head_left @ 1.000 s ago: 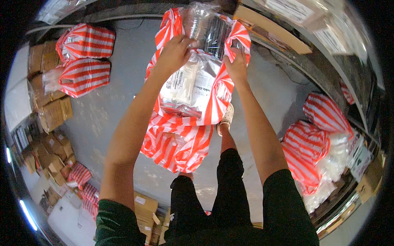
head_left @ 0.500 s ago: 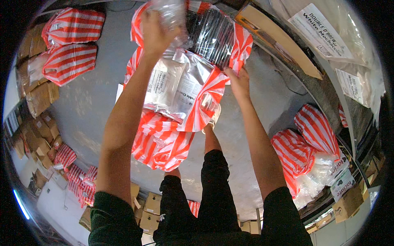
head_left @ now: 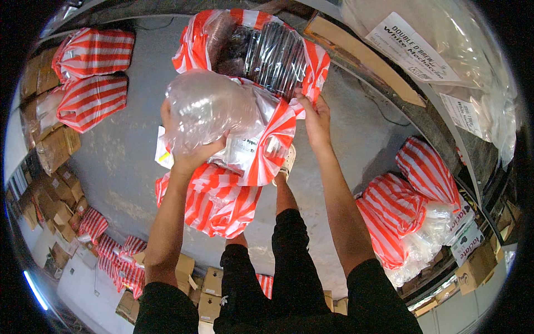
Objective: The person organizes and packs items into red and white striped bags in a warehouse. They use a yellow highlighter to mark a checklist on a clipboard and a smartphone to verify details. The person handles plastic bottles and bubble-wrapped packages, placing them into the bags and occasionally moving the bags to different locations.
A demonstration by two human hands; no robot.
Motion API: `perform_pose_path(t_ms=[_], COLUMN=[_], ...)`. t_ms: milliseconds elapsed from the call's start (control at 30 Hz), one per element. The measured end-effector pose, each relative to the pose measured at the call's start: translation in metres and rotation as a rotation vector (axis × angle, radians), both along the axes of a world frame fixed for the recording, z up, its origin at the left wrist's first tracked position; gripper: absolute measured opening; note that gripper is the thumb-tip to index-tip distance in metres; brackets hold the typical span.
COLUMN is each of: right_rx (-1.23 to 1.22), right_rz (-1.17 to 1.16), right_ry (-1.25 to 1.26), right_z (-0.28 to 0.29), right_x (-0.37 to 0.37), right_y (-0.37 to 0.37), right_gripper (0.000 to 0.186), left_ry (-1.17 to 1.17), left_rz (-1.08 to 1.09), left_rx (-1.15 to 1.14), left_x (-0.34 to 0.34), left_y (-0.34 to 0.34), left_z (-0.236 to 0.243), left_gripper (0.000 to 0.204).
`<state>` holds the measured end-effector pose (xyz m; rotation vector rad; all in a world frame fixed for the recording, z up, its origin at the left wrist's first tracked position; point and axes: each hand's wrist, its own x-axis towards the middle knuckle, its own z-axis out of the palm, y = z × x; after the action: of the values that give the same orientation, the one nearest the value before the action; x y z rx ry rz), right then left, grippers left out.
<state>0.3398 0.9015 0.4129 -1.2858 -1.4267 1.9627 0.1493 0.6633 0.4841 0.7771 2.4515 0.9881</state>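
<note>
My left hand [head_left: 192, 156] is wrapped round a bulging clear plastic pack [head_left: 208, 108]; I cannot make out what is inside. It hangs over an open red-and-white striped plastic bag [head_left: 281, 133]. My right hand [head_left: 316, 119] pinches that bag's edge on the right. Silver pouches [head_left: 242, 149] with white labels lie in the bag, partly hidden under the pack. At the far end of the bag's opening sits a row of shiny dark items [head_left: 281, 58] in clear wrap. Another striped bundle [head_left: 219, 203] lies nearer my legs.
Striped bags [head_left: 92, 103] stand by cardboard boxes [head_left: 53, 133] on the left. More striped bags [head_left: 392, 206] and clear plastic packs [head_left: 425, 239] are at the right. Large labelled clear bags [head_left: 428, 50] rest on a surface at the upper right. Grey floor [head_left: 139, 139] lies around.
My left hand has brought the clear pack from the far end of the striped bag toward me, over the silver pouches. My right hand stays at the bag's edge.
</note>
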Motion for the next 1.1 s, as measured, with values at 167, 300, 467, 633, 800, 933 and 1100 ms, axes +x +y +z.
perform_pose_path(t_ms=[167, 300, 467, 633, 800, 933, 1100], right_rx=[-0.004, 0.024, 0.085, 0.432, 0.464, 0.405, 0.647], right_rz=[0.034, 0.035, 0.128, 0.158, 0.162, 0.362, 0.597], right_ry=[-0.060, -0.048, -0.094, -0.310, -0.396, -0.588, -0.800], right_z=[-0.003, -0.014, -0.014, -0.001, -0.014, -0.003, 0.010], right_x=[0.005, 0.005, 0.014, 0.045, 0.116, 0.185, 0.302], right_y=[0.001, 0.005, 0.008, 0.006, -0.035, -0.090, -0.169], right_gripper=[0.034, 0.037, 0.045, 0.061, 0.066, 0.064, 0.069], left_ry=[-0.015, 0.626, 0.330, 0.354, 0.168, -0.029, -0.369], left_rz=[0.131, -0.107, -0.258, -0.309, -0.219, 0.016, 0.118], left_rx=[0.285, 0.396, -0.095, 0.106, -0.083, -0.201, -0.220], left_x=[-0.019, -0.060, -0.086, -0.066, -0.029, 0.033, 0.139], left_y=[0.040, 0.148, 0.168, 0.128, -0.040, -0.179, -0.291], left_z=[0.003, 0.024, -0.063, -0.009, 0.041, 0.051, 0.045], left_gripper=[0.091, 0.071, 0.091, 0.080, 0.040, 0.029, 0.023])
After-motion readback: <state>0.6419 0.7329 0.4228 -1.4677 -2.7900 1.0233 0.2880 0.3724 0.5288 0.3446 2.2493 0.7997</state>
